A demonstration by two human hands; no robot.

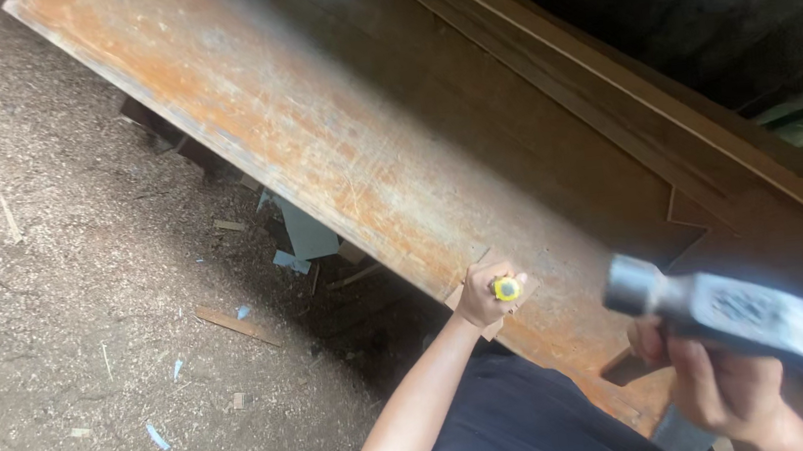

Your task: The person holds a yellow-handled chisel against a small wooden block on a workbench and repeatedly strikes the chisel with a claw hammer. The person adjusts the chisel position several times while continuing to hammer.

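The left hand (485, 296) is closed around a tool with a yellow handle end (506, 289) — probably a chisel, but only its butt is visible, so I cannot say for sure. The hand keeps it standing against the rusty brown board (313, 135), close to the board's near edge and toward its lower end. The yellow end faces up toward the camera, so it is free to receive a blow. The fingers wrap low on the shaft, which keeps them away from the top.

The right hand (727, 385) grips a steel claw hammer (739, 314) firmly by the handle. The hammer is raised in the air, to the right of the yellow end and apart from it, with its round face turned toward that end. The head looks blurred.

Near the board's lower end there is a small cut-out notch (620, 364). Under the board's near edge lies a floor covered in sawdust (54, 322), with wood scraps (238, 324) and a few pale blue pieces (308, 230).
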